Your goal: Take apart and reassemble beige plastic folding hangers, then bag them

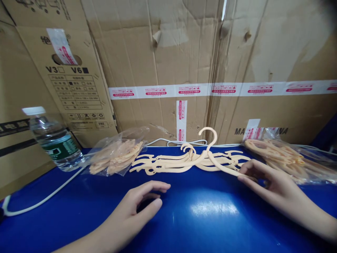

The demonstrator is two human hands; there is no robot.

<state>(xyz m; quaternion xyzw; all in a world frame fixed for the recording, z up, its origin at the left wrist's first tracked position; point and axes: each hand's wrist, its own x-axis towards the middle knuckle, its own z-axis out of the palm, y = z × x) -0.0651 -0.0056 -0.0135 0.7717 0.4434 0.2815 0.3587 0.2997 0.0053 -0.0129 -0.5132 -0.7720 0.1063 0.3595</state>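
Observation:
Several peach plastic hangers (184, 162) lie in a loose pile at the back of the blue table (200, 218). My right hand (265, 179) pinches the right arm of the top hanger (216, 160), whose hook stands up above the pile. My left hand (143, 205) rests on the table in front of the pile, fingers loosely curled and apart, holding nothing.
A clear bag of hangers (117, 156) lies left of the pile and another bag of hangers (289, 158) lies to the right. A water bottle (54, 140) stands at far left. A white cable (44, 200) crosses the table. Cardboard boxes (184, 70) wall the back.

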